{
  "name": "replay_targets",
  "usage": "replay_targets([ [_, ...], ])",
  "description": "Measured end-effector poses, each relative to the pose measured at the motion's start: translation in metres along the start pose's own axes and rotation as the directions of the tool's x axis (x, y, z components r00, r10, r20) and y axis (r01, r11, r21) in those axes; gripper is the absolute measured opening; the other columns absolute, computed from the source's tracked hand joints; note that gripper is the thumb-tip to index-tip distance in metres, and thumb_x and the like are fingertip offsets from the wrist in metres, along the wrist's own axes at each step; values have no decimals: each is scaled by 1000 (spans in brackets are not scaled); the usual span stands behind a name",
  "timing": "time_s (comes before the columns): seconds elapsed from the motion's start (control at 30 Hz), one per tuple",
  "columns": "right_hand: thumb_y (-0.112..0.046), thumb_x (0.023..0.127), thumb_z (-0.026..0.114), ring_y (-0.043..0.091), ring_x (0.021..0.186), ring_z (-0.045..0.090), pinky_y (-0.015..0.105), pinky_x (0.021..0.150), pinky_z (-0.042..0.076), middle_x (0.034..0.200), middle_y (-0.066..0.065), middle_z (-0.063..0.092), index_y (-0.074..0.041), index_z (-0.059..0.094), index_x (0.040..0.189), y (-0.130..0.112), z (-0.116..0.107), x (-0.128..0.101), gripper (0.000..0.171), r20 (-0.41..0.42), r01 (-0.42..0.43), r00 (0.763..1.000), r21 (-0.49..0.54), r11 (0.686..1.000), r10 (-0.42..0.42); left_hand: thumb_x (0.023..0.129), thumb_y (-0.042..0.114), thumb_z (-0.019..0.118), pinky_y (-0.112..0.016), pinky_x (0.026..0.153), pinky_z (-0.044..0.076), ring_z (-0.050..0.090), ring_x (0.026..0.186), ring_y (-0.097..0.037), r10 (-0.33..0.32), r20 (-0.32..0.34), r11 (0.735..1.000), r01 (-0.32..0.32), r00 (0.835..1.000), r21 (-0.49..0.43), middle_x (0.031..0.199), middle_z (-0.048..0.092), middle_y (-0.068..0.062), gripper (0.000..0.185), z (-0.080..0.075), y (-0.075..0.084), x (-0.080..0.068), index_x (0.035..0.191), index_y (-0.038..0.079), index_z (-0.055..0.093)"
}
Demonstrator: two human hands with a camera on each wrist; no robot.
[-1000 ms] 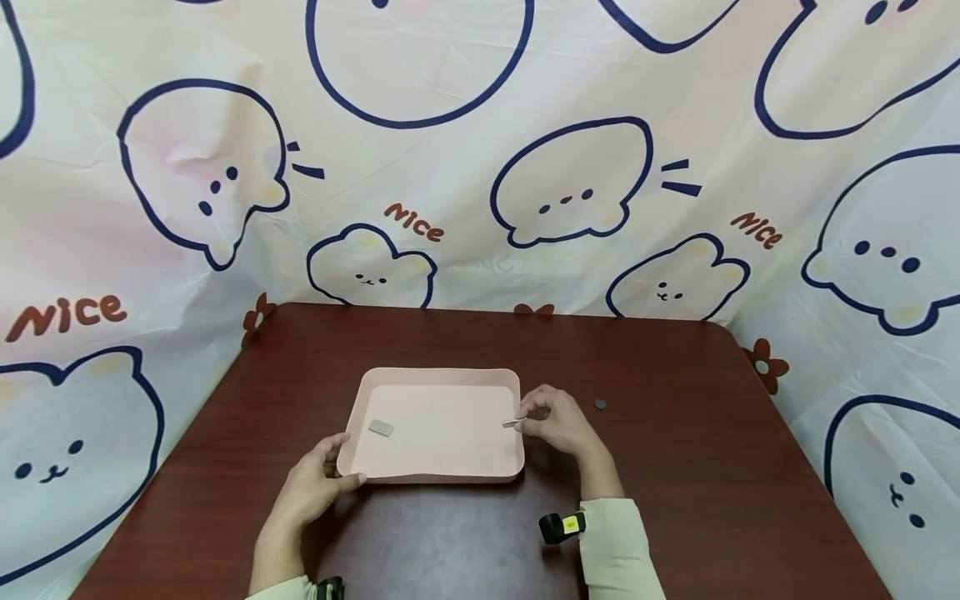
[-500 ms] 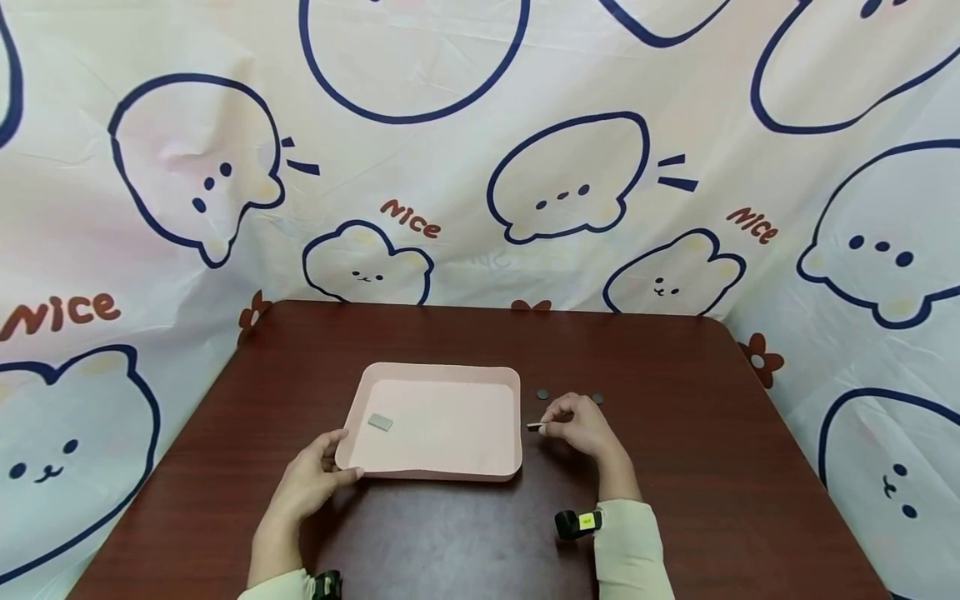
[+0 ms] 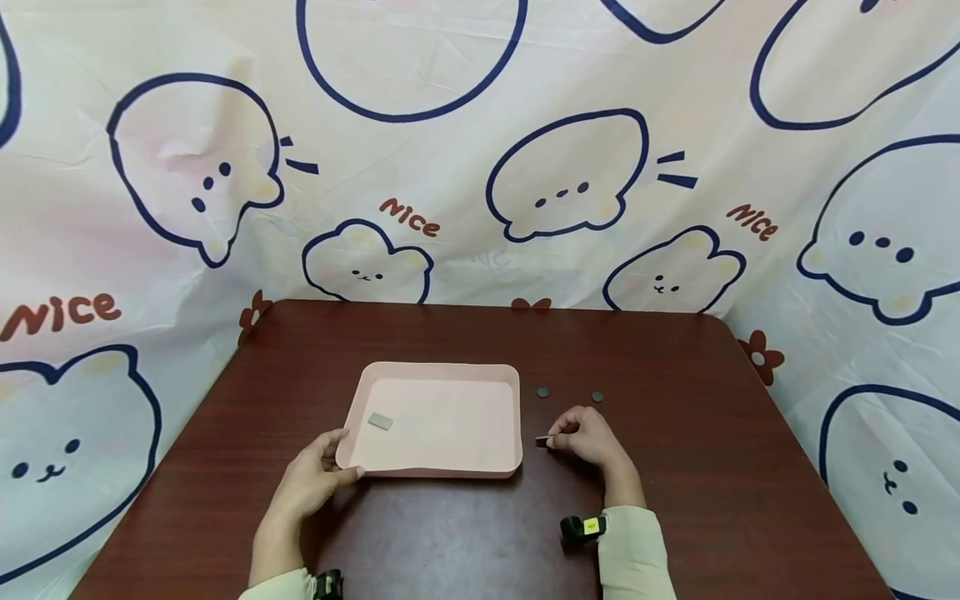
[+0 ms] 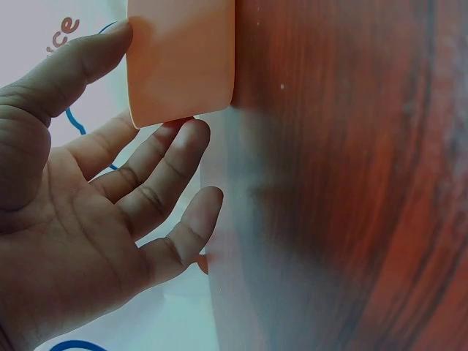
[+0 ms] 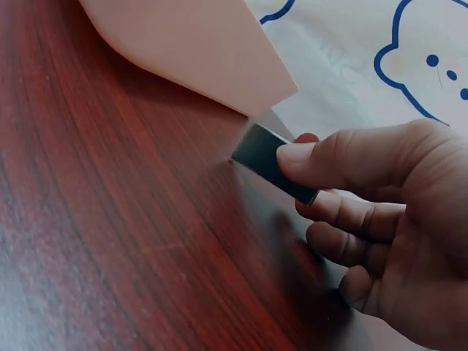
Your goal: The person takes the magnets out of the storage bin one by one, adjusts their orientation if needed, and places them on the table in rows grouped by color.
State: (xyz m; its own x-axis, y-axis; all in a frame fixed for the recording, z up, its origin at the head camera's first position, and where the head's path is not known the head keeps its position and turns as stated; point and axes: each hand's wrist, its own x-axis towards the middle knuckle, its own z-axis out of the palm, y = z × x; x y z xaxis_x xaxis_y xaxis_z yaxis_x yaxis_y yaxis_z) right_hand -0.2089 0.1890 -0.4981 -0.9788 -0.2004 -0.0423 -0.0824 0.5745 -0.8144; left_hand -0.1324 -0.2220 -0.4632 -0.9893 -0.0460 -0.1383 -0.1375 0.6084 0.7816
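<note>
Head view | right hand (image 3: 588,437) pinching dark strip (image 3: 542,441), now lower beside tray (image 3: 442,371) | left hand (image 3: 315,479) still grips tray corner

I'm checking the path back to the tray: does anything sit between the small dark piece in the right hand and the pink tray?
Only bare table shows between the dark piece, pinched by the right hand, and the pink tray; its raised wall faces the piece.

Printed words on the backdrop

The cartoon-patterned cloth (image 3: 480,167) behind the table is showing the word "Nice" in red-brown letters at several spots, and partly in the left wrist view.
</note>
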Motion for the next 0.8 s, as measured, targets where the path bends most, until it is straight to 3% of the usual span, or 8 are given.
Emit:
replay_targets([
  [0.13,-6,71,77,15,69,51,32,59,43,82,-2,56,-13,70,69,2,1,2,9,-5,-7,1000,-57,998,7,76,17,77,-38,74,43,57,93,-28,-8,0,1000,8,1000,6,121,52,-24,69,0,2,0,133,-1,43],
  [0.43,-7,72,77,14,70,48,31,60,42,79,-2,55,-10,71,70,1,-2,6,6,69,-16,997,-148,989,27,75,18,78,-38,75,43,58,93,-28,-5,-4,1000,5,1000,-1,119,54,-22,70,3,-2,1,133,-1,43],
  [0.63,-9,73,77,13,64,50,30,59,42,69,-6,61,-13,72,72,-3,0,8,7,49,-60,996,-154,986,68,75,16,78,-37,75,43,57,92,-27,-2,-2,1000,2,1000,-16,117,55,-21,70,3,-3,0,133,-1,43],
  [0.8,-8,72,77,13,66,52,31,61,43,72,-6,63,-13,73,75,-1,3,8,7,25,-54,998,-160,986,59,75,17,77,-38,75,43,57,92,-27,4,-3,1000,-4,1000,1,117,54,-21,70,2,-2,1,133,-2,43],
])
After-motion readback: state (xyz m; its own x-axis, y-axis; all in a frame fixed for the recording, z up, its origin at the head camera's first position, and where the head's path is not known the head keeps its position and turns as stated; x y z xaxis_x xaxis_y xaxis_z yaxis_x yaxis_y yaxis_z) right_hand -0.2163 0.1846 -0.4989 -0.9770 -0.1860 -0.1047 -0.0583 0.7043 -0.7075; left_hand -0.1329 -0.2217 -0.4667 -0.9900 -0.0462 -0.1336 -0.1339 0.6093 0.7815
